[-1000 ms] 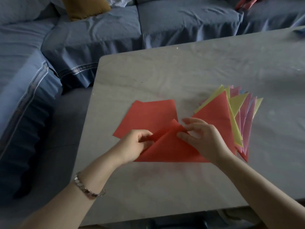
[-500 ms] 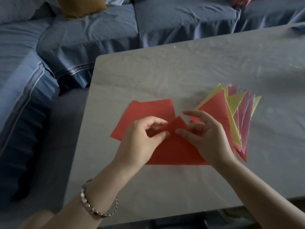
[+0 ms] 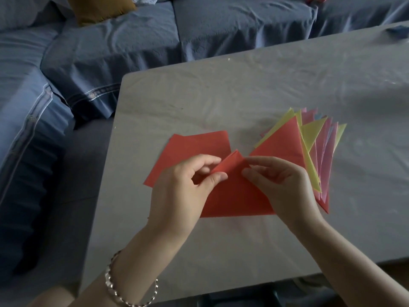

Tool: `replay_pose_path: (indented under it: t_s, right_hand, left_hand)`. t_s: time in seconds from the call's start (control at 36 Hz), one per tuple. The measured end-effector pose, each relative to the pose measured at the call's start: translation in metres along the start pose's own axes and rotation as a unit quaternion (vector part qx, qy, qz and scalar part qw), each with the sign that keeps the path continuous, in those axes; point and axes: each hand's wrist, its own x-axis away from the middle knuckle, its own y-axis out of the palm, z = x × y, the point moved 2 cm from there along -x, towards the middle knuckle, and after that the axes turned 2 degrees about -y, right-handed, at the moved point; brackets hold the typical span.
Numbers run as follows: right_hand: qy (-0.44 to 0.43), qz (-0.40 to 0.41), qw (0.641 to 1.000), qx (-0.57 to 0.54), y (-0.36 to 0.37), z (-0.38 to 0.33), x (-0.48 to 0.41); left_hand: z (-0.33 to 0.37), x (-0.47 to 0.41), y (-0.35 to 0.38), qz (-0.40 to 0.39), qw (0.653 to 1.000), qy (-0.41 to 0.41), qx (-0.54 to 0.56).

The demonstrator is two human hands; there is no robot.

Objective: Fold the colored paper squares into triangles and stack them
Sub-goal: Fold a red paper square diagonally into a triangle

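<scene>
Left hand (image 3: 186, 191) now up at sheet (image 3: 234, 196) apex, off side corner it held second ago; thumb and forefinger pinch tip. Right hand (image 3: 281, 187) pinches same tip from other side. Corners being matched; crease probably not pressed yet. Sheet lies on table (image 3: 243, 85), between squares (image 3: 194, 145) and stack (image 3: 309, 138). No containers visible.

One camera sits on the person's head; it looks forward and down at the grey table (image 3: 243, 96); the left hand (image 3: 181, 191), the right hand (image 3: 285, 185) and the red paper (image 3: 239, 196) are close under it, mid-view; the blue sofa (image 3: 221, 29) lies farther off, along the top and left.
</scene>
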Motion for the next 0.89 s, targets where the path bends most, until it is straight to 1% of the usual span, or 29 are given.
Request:
replay_pose_path:
  t_s: [0.17, 0.44, 0.67, 0.89]
  right_hand:
    - [0.003, -0.009, 1.0, -0.003, -0.0008, -0.0021, 0.0008]
    - [0.018, -0.021, 1.0, -0.007, -0.0034, -0.0037, 0.0031]
    - [0.013, -0.02, 1.0, -0.008, -0.0045, -0.0039, 0.0037]
    - [-0.002, -0.031, 0.999, 0.018, -0.0054, -0.0065, 0.0046]
  left_hand:
    - [0.0001, 0.0008, 0.0013, -0.009, 1.0, 0.011, 0.022]
    - [-0.0031, 0.0024, 0.0018, -0.049, 0.994, -0.056, 0.085]
    - [-0.0014, 0.005, 0.0016, -0.054, 0.994, -0.05, 0.081]
    - [0.0005, 0.0058, 0.0027, -0.051, 0.996, -0.042, 0.062]
